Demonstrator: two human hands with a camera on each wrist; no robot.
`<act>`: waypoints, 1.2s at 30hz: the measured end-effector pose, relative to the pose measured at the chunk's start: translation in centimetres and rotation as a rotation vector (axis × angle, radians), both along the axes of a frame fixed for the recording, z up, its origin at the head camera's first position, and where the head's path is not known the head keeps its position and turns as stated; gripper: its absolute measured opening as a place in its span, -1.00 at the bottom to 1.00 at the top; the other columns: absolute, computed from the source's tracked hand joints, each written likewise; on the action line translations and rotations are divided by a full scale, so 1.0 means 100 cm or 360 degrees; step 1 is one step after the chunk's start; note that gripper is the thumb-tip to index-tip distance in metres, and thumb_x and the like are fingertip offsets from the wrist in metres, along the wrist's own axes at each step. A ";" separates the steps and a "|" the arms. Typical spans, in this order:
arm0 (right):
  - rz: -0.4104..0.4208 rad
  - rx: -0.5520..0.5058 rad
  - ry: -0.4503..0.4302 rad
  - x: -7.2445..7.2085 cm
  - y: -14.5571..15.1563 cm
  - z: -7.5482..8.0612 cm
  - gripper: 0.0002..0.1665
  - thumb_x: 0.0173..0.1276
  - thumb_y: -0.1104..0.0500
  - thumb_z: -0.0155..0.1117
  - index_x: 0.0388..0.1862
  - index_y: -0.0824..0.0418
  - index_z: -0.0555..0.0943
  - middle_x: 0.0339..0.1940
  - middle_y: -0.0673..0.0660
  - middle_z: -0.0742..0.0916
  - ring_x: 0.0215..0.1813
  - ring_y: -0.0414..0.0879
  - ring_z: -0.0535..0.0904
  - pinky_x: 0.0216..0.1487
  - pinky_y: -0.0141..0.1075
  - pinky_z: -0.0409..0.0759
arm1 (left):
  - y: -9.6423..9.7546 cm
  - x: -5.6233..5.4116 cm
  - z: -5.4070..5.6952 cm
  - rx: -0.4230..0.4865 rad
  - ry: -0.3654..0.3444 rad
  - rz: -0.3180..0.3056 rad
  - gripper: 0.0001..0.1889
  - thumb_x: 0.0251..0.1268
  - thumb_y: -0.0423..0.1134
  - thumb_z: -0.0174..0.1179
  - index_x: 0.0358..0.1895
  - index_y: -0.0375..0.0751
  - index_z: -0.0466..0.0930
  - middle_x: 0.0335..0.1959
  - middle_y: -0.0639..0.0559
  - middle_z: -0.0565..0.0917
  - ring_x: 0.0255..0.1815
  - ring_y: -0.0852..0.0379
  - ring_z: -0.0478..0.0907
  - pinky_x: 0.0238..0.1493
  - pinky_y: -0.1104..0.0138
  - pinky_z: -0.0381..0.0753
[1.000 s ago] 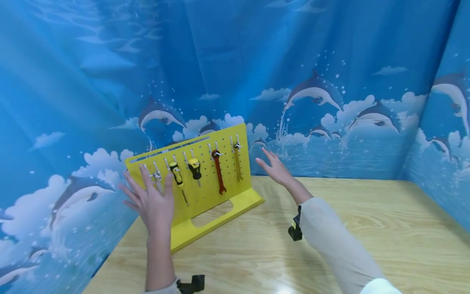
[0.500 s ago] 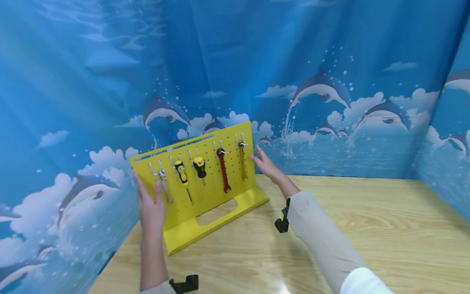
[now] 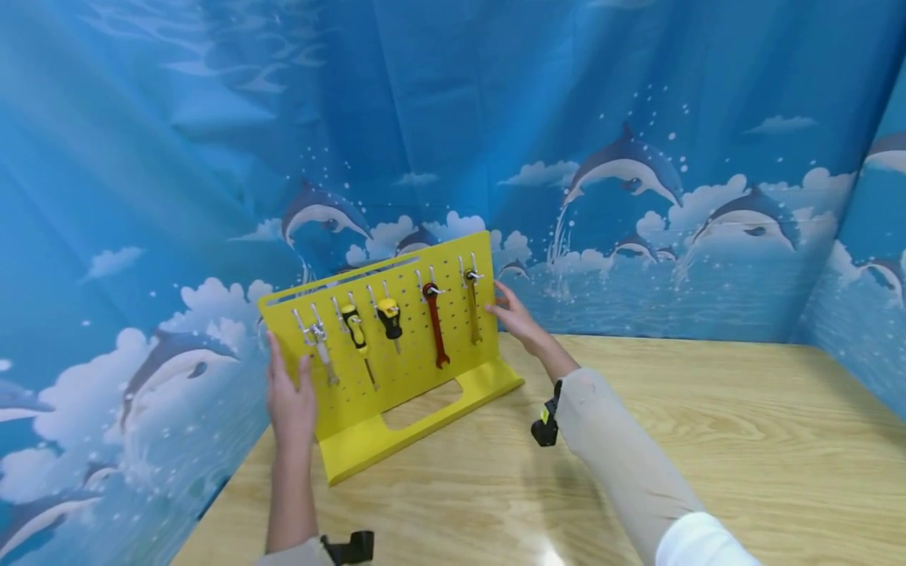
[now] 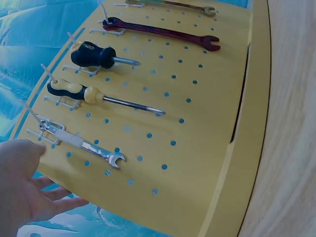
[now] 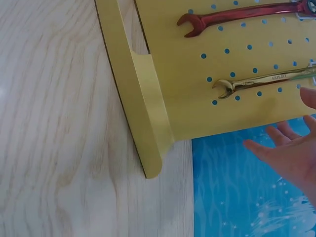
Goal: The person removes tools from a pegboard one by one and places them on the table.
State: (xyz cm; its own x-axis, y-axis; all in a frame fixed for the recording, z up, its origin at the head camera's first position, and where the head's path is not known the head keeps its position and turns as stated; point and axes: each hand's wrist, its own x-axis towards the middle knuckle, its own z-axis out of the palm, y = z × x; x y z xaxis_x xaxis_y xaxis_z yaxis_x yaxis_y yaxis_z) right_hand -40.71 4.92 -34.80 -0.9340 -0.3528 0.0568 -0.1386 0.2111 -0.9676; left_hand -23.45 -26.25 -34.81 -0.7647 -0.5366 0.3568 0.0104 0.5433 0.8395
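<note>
A yellow pegboard stand (image 3: 410, 346) is upright on the wooden table, tools hanging from its hooks. From left to right hang a silver wrench (image 3: 325, 358), a long screwdriver (image 3: 356, 334), a stubby screwdriver (image 3: 390, 314), a red wrench (image 3: 436, 326) and a gold wrench (image 3: 473, 306). My left hand (image 3: 290, 401) is at the board's left edge, thumb overlapping the front, relaxed fingers (image 4: 54, 197) extending past the edge. At the opposite edge is my right hand (image 3: 518, 321), its fingers spread, thumb near the gold wrench.
The light wooden table (image 3: 672, 424) extends to the right and in front of the stand. A blue curtain (image 3: 602, 102) printed with dolphins hangs close behind and along the left side. Each wrist carries a small black camera.
My left hand has dropped from in front of the board's left side to its left edge. My right hand has come in close to the right edge. The view has shifted slightly.
</note>
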 end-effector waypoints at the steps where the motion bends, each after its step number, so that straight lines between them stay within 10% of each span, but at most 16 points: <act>1: -0.0006 -0.0005 0.0023 0.001 0.001 0.000 -0.28 0.48 0.14 -0.11 0.49 0.04 -0.16 0.40 0.31 0.12 0.39 0.15 0.02 0.29 0.08 0.09 | 0.000 -0.001 0.000 -0.0017 0.0007 0.0013 -0.35 0.47 -0.14 -0.22 0.42 0.33 -0.40 0.40 -0.23 0.01 0.28 -0.33 0.10 0.20 -0.14 0.15; 10: -0.0004 -0.0058 0.0256 0.008 0.012 -0.015 -0.19 0.45 0.12 -0.03 0.49 0.02 -0.24 0.36 0.38 0.13 0.32 0.28 0.13 0.23 0.07 0.22 | -0.007 -0.010 -0.009 -0.0267 0.0094 0.0083 -0.14 0.31 -0.51 -0.05 0.43 0.31 -0.30 0.20 -0.34 0.28 -0.03 -0.32 0.37 -0.09 -0.09 0.45; 36: -0.0527 0.0163 0.0962 0.032 0.039 -0.054 -0.13 0.27 0.38 0.18 0.46 0.06 0.03 -0.02 0.28 0.45 -0.14 0.10 0.49 -0.20 -0.13 0.59 | -0.012 -0.033 -0.024 -0.0573 0.0363 0.0038 -0.16 0.18 -0.51 0.14 0.44 0.07 -0.06 0.02 -0.28 0.45 -0.21 -0.22 0.48 -0.42 0.07 0.49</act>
State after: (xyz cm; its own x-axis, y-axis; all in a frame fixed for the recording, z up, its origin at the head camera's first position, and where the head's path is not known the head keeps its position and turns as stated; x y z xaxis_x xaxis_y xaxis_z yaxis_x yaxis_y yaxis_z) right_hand -37.51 8.81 -40.24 -0.8083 -0.0862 0.5824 -0.5594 0.4212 -0.7139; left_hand -26.76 -27.47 -37.26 -0.6331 -0.3634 0.6834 0.1578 0.8038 0.5735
